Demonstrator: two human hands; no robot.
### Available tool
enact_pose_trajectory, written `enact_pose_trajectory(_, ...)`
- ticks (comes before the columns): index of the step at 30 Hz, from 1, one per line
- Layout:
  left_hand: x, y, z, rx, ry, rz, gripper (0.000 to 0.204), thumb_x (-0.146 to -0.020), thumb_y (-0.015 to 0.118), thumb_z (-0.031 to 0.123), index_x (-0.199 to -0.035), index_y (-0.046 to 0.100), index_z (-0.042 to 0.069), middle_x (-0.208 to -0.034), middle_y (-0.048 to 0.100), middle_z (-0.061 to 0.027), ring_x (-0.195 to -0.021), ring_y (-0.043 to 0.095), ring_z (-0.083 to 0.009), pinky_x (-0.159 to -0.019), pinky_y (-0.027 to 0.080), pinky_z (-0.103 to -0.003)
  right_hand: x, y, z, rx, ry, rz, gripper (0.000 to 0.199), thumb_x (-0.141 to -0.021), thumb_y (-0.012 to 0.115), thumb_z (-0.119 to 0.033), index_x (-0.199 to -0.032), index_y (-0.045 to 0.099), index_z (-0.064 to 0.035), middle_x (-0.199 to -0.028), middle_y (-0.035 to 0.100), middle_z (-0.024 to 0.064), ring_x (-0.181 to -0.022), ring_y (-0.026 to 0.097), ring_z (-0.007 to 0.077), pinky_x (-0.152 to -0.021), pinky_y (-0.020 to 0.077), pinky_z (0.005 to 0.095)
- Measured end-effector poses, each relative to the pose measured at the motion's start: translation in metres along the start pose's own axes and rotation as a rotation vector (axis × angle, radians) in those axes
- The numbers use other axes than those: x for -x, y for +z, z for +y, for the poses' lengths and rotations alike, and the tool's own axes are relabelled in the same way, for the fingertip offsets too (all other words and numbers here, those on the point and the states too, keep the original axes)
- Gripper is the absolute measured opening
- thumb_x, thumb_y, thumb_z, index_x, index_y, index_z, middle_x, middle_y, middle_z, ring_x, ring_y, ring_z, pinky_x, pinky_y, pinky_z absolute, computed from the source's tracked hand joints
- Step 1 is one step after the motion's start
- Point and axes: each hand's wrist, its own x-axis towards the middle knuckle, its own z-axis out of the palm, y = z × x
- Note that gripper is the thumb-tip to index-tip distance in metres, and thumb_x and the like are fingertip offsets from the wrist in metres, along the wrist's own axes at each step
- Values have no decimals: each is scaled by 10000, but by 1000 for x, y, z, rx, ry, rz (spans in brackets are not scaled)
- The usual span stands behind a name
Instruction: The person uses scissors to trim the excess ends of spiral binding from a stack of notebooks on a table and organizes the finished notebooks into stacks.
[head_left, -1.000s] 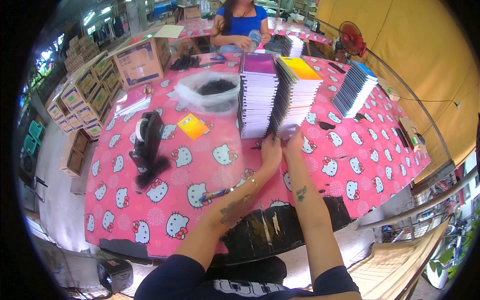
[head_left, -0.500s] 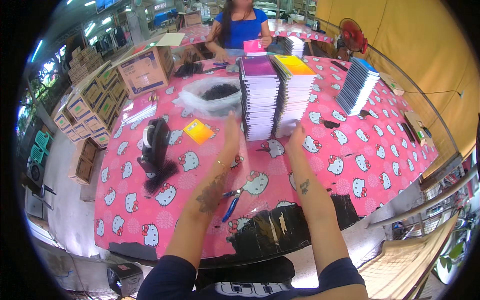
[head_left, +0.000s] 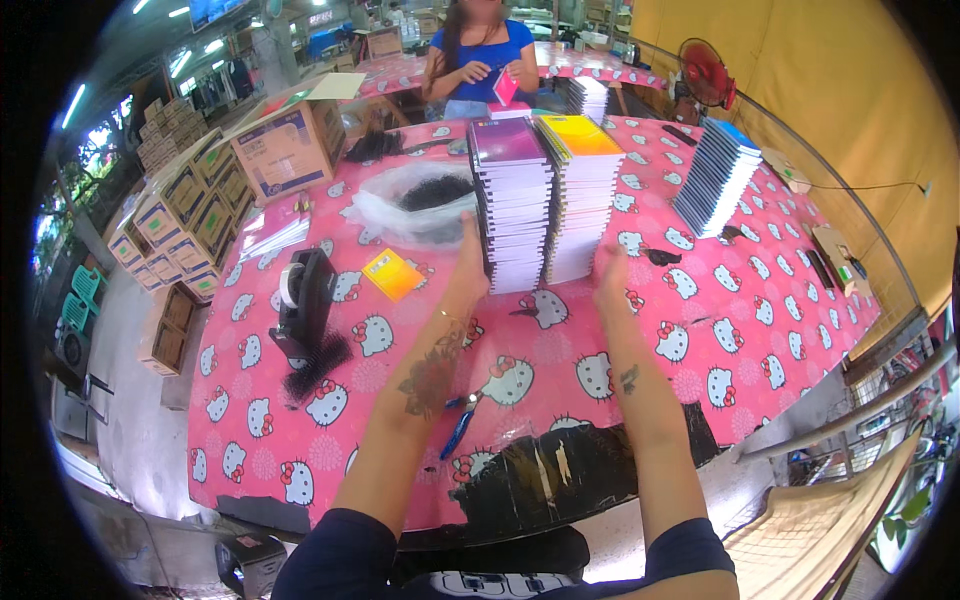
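Notebooks stand in two tall stacks side by side toward the far middle of the table (head_left: pixel 700 330), and my hands are at their near side. The purple-topped stack (head_left: pixel 512 205) has my left hand (head_left: pixel 466 268) flat against its left face, fingers straight and spread, gripping nothing. The yellow-topped stack (head_left: pixel 580 195) rises just beside it, touching it, and my right hand (head_left: pixel 612 280) is open with fingers up at its near right corner, close to the lowest books; whether it touches them I cannot tell. A clear plastic bag (head_left: pixel 405 210) of dark things lies just left of the stacks, with a small orange pad (head_left: pixel 392 273) nearer the left edge. A black tape dispenser (head_left: pixel 302 300) sits further left. A blue pen (head_left: pixel 458 432) lies under my left forearm near the near edge. A third, leaning stack of blue-edged books (head_left: pixel 715 180) stands well apart toward the right edge. Across the far edge, another person in a blue top (head_left: pixel 480 55) holds something pink.
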Motion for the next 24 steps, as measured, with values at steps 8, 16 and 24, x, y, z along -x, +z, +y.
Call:
enact_pose_trajectory(8, -32, -43, 6, 13, -1, 7, 747, -975, 273, 653, -1343, 511, 48, -1258, 614, -116, -1114, 610, -247, -959, 499, -377, 27, 62, -21, -3, 140, -496, 729, -965, 341, -598, -1450, 391, -57, -1459, 460, 92, -1316, 440, 275, -1114, 309, 437)
enact_pose_trajectory(16, -15, -39, 33, -219, 5, 217, 734, -972, 313, 652, -1351, 502, 52, -1280, 595, -112, -1110, 607, -223, -947, 497, -367, 32, 70, -69, 117, 143, -567, 776, -955, 319, -647, -1444, 397, -49, -1485, 429, 89, -1350, 395, 256, -1112, 306, 434)
enact_pose_trajectory(24, -44, 13, 90, -3, 102, -102, 793, -913, 354, 729, -1256, 582, 51, -1170, 647, -121, -1044, 635, -256, -901, 524, -396, 30, 133, -146, 38, 126, -555, 620, -964, 404, -591, -1293, 560, -90, -1240, 624, 65, -1123, 582, 204, -958, 473, 398)
